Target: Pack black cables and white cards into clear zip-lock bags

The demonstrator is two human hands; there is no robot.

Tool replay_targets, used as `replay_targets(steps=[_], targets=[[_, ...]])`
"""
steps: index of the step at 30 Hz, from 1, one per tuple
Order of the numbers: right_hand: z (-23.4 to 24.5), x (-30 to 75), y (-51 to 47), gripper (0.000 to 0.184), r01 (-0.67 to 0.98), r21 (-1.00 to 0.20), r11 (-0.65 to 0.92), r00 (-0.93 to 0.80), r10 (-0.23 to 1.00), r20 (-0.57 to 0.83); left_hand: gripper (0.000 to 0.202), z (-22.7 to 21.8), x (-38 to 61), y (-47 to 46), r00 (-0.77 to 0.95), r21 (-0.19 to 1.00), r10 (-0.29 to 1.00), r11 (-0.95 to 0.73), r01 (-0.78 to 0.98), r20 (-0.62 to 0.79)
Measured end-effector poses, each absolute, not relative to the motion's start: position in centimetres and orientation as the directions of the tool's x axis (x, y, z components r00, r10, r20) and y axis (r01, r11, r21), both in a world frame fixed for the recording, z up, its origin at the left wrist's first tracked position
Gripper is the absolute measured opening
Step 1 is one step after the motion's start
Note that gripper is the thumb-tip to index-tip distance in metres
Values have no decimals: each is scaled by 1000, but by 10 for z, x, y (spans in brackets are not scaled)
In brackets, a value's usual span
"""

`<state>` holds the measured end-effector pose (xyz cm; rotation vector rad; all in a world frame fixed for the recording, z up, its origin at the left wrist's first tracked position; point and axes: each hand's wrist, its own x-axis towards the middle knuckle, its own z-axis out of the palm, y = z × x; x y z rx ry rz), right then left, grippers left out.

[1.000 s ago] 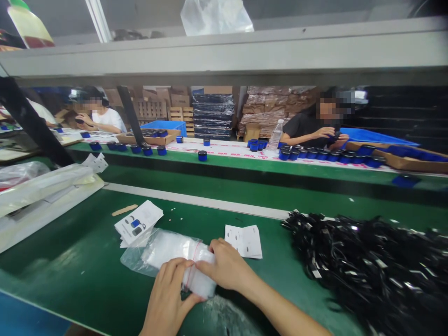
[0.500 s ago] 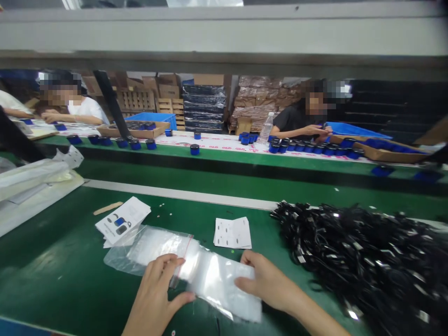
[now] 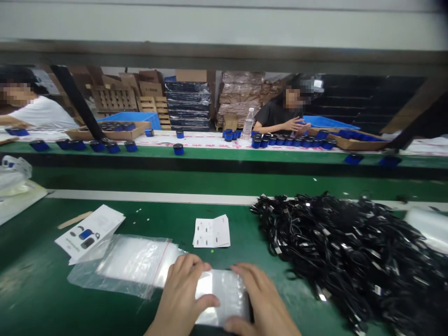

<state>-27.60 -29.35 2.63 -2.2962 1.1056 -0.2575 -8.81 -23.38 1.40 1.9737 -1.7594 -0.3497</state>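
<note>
Both my hands rest on a small clear plastic bag (image 3: 224, 298) at the near edge of the green table (image 3: 42, 280). My left hand (image 3: 184, 296) lies over the bag's left part with the thumb across it, gripping it. My right hand (image 3: 261, 301) holds its right side, fingers curved down on it. Just left of the hands lies a stack of clear zip bags (image 3: 129, 263) with a red seal line. A white leaflet (image 3: 212, 232) lies beyond the hands. A big heap of black cables (image 3: 346, 252) fills the right.
White printed cards (image 3: 89, 231) and a wooden stick (image 3: 74, 220) lie at the left. Beyond a green conveyor (image 3: 210, 179), two other people sit at a far table with several blue round items (image 3: 287, 141) and cardboard trays (image 3: 112, 133). A grey shelf beam (image 3: 224, 46) hangs overhead.
My hands drew one bag off the stack to the right, then came together on it near the table's edge. The view shifted right and down.
</note>
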Motion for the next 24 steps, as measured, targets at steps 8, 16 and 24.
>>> replay_targets(steps=[8, 16, 24], targets=[[-5, -284, -287, 85, -623, -586, -518, 657, -753, -34, 9, 19, -80, -239, 219, 520, -958, -95, -849, 183], [33, -279, -295, 35, -419, -762, -494, 568, -797, 204, 15, 29, -74, -227, 256, 620, -910, 2, -784, 326], [54, -262, -291, 12, -274, -944, -186, 691, -720, -59, 24, 39, -78, -219, 430, 781, -879, -116, -614, 207]])
